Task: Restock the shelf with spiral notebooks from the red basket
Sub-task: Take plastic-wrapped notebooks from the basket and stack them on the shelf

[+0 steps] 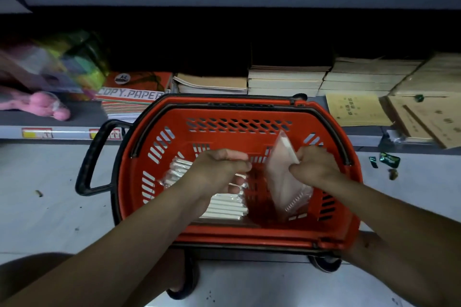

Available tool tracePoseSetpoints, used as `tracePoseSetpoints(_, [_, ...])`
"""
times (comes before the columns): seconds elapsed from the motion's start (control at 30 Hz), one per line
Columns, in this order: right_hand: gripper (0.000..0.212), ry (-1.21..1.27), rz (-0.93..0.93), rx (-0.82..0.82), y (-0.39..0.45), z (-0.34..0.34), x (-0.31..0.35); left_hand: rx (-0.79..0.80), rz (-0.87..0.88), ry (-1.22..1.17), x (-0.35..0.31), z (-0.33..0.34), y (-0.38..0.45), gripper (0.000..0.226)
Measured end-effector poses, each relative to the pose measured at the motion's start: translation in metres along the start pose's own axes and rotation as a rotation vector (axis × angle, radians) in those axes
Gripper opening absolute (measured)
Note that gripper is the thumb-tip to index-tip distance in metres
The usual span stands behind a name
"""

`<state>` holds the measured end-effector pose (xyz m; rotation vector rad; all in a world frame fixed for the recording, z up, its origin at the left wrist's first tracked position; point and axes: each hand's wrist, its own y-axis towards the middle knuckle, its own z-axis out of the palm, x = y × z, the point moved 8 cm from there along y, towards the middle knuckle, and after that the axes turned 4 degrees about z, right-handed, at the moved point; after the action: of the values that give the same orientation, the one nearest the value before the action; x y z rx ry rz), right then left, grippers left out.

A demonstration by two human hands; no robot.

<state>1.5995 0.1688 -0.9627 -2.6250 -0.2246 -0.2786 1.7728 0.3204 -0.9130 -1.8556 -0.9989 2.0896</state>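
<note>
A pink plush toy [37,104] lies at the far left of the lower shelf [74,117], under a blurred bundle of coloured packs [72,62]. Just right of it sits a red ream marked COPY PAPER [132,93], then flat stacks of exercise books [287,80] running on to brown paper books [424,117] at the right end. Price tags [37,133] are stuck on the shelf edge.

The red basket [239,234] stands on the pale floor [50,207] in front of the shelf, its black handle [92,157] sticking out to the left. Inside, on the left of its bottom, lie wrapped packs of notebooks [224,207], white page edges up.

The left hand [219,169] hangs over those packs with its fingers curled in; whether it pinches any wrapping I cannot tell. The right hand [316,164] is closed around the upper edge of a pink notebook [284,182] in clear wrap, which stands tilted inside the right half of the basket, its spiral binding along the low end near the basket wall. Both bare forearms reach in from the bottom of the view.

Further right, green wrappers [389,159] lie on the floor, just below the shelf edge
</note>
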Motion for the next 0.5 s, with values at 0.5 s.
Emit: tracePoseSetpoints(0.5, [0.015, 1.338, -0.218, -0.001, -0.139, -0.105, 0.040, -0.099, 0.174, -0.356, -0.015, -0.001, -0.047, 0.039])
